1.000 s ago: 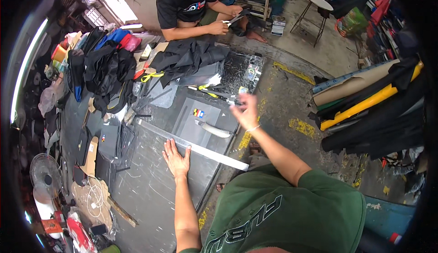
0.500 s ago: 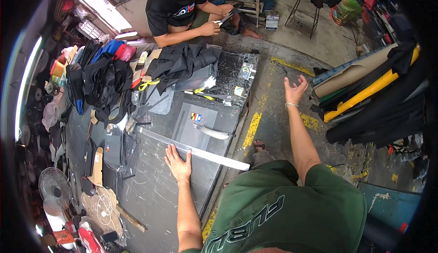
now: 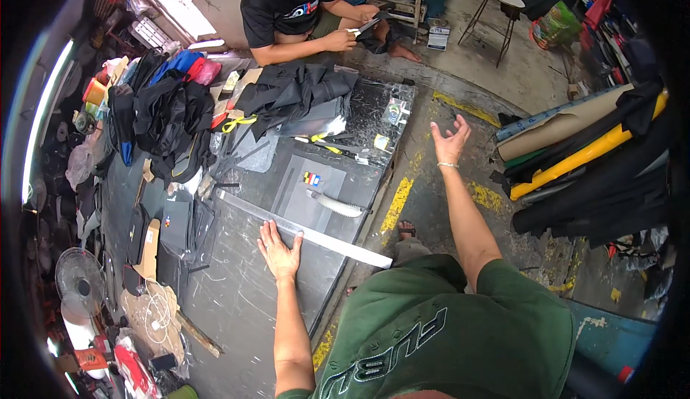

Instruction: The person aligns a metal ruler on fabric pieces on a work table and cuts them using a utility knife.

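My left hand [image 3: 280, 255] lies flat on the dark work table [image 3: 244, 313], fingers stretched, its fingertips on the edge of a long metal straightedge [image 3: 345, 246]. The straightedge runs slantwise across the table, and its near end juts past the table edge. My right hand [image 3: 451, 145] is raised over the floor beside the table, fingers apart and holding nothing. Beyond the straightedge lies a dark grey sheet [image 3: 291, 198] with a small multicoloured label [image 3: 311, 179]. A curved, pale tool [image 3: 338, 204] rests across that sheet.
Black fabric [image 3: 295, 91] and dark bags [image 3: 169, 122] are heaped on the table's far side. A person [image 3: 287, 21] sits beyond, holding something dark. Material rolls [image 3: 575, 158] stand at the right. A fan [image 3: 79, 280] and a wooden stick [image 3: 200, 336] are at the left.
My right hand has moved a little left, towards the table, still with fingers apart. The left hand and straightedge keep their places; the whole view has shifted slightly.
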`<action>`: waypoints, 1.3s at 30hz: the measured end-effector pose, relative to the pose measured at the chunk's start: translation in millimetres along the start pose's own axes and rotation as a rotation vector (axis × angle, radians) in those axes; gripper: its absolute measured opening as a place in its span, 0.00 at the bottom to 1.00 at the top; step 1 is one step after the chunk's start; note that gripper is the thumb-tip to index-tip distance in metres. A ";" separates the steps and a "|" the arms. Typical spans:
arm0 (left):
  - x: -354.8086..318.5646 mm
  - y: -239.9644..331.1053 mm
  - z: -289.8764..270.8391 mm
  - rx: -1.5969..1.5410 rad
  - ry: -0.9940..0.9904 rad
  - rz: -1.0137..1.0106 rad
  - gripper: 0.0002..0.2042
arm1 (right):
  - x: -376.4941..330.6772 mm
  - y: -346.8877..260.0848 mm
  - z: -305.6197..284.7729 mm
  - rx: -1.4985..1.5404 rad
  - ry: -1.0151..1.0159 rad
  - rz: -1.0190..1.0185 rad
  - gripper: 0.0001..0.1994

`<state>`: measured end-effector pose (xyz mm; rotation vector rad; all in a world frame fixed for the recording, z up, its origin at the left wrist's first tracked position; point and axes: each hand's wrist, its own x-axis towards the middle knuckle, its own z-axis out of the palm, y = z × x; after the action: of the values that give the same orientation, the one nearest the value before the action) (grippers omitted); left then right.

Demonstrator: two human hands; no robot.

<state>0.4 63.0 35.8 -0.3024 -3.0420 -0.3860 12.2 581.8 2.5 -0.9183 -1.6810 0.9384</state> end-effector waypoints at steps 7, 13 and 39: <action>-0.2 2.1 -3.5 -0.024 -0.012 -0.007 0.50 | -1.0 -11.3 14.1 0.006 -0.050 -0.011 0.42; -0.8 -0.7 -1.9 0.001 -0.019 -0.005 0.50 | -10.4 -11.9 14.3 0.020 -0.079 -0.024 0.41; 1.2 1.5 -1.1 0.008 -0.026 -0.004 0.49 | -30.6 0.5 3.4 -0.016 -0.120 0.008 0.42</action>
<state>-0.5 64.4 37.4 -0.3040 -3.0695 -0.3737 16.6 554.1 -10.3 -0.8951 -1.7893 1.0033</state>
